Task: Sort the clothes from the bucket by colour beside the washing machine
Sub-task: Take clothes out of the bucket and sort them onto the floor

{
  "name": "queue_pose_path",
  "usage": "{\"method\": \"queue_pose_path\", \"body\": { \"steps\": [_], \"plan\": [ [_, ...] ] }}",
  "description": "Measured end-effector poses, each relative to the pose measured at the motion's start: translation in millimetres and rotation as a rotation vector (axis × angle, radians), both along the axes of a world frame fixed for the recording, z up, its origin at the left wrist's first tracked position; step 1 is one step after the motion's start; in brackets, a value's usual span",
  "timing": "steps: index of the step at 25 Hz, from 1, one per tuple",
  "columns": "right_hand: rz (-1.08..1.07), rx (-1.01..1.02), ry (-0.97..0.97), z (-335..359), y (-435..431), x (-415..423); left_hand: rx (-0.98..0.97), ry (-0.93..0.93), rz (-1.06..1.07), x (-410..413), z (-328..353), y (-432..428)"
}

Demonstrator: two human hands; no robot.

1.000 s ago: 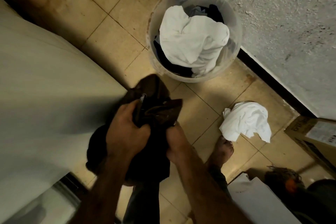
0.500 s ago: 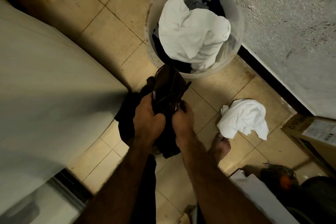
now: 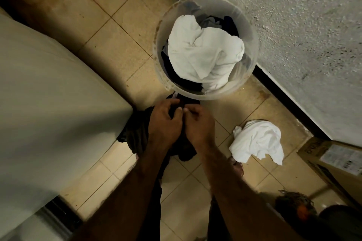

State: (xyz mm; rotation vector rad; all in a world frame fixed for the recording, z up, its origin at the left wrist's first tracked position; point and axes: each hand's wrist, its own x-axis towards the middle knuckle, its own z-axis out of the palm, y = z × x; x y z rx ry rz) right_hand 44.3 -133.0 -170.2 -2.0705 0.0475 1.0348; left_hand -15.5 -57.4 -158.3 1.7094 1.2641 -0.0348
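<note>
A translucent bucket (image 3: 159, 68) stands on the tiled floor against the wall, with a large white garment (image 3: 203, 55) on top of darker clothes (image 3: 231, 25). Just in front of the bucket, my left hand (image 3: 163, 123) and my right hand (image 3: 197, 125) are side by side, both gripping a dark brown garment (image 3: 135, 133) that hangs below them beside the washing machine (image 3: 49, 103). A crumpled white garment (image 3: 258, 141) lies on the floor to the right of my hands.
A rough plastered wall (image 3: 293, 25) with a dark skirting runs along the right. A cardboard box (image 3: 333, 156) sits at the right edge, and a dark tangled object (image 3: 293, 203) lies below it. My bare foot (image 3: 238, 166) stands next to the white garment.
My hands have moved up and forward towards the bucket with the dark garment and come closer together. The view has shifted, so the bucket sits lower and further right.
</note>
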Motion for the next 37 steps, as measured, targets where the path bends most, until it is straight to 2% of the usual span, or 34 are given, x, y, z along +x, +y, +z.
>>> {"method": "queue_pose_path", "body": {
  "steps": [3, 5, 8, 12, 15, 19, 21, 23, 25, 28, 29, 33, 35, 37],
  "plan": [
    [-0.067, -0.031, -0.139, -2.1, 16.6, 52.5, 0.108, -0.063, -0.096, 33.2, -10.8, 10.9],
    [-0.118, -0.026, -0.098, -10.7, 30.3, 75.2, 0.136, -0.09, -0.106, 57.6, -21.2, 20.2],
    [-0.096, -0.067, -0.039, -19.6, 42.3, 96.2, 0.072, -0.063, 0.061, 93.1, -37.0, 41.9],
    [0.029, -0.078, -0.066, -26.1, 39.3, 106.9, 0.038, 0.111, 0.218, 128.5, -55.5, 69.4],
    [-0.008, -0.05, -0.085, -25.3, 32.7, 109.1, 0.114, 0.197, 0.277, 134.2, -60.6, 80.2],
    [-0.085, -0.06, -0.178, -16.8, 24.0, 112.0, 0.383, 0.073, 0.204, 117.2, -45.3, 58.0],
    [-0.085, -0.054, -0.249, -10.0, 23.8, 108.3, 0.466, -0.096, 0.218, 111.2, -25.6, 43.3],
    [-0.094, 0.003, -0.337, -0.6, 23.7, 104.6, 0.465, -0.324, 0.227, 111.7, 3.3, 36.0],
    [-0.116, 0.074, -0.406, 7.0, 22.8, 103.2, 0.312, -0.435, 0.318, 117.8, 22.0, 35.7],
    [-0.04, 0.078, -0.521, 14.1, 19.3, 100.0, -0.127, -0.305, 0.611, 130.0, 15.4, 43.4],
    [0.021, 0.066, -0.55, 15.3, 17.2, 98.9, -0.243, -0.289, 0.637, 129.6, 16.7, 42.4],
    [0.162, 0.063, -0.488, 21.3, 9.9, 97.1, -0.658, -0.409, 0.478, 125.0, 29.4, 41.3],
    [0.068, 0.134, -0.349, 24.4, 6.1, 92.5, -0.666, -0.342, 0.414, 119.9, 35.4, 39.7],
    [-0.124, 0.153, -0.205, 34.8, 6.0, 89.9, -0.588, -0.147, 0.422, 110.4, 26.3, 39.6]
  ]
}}
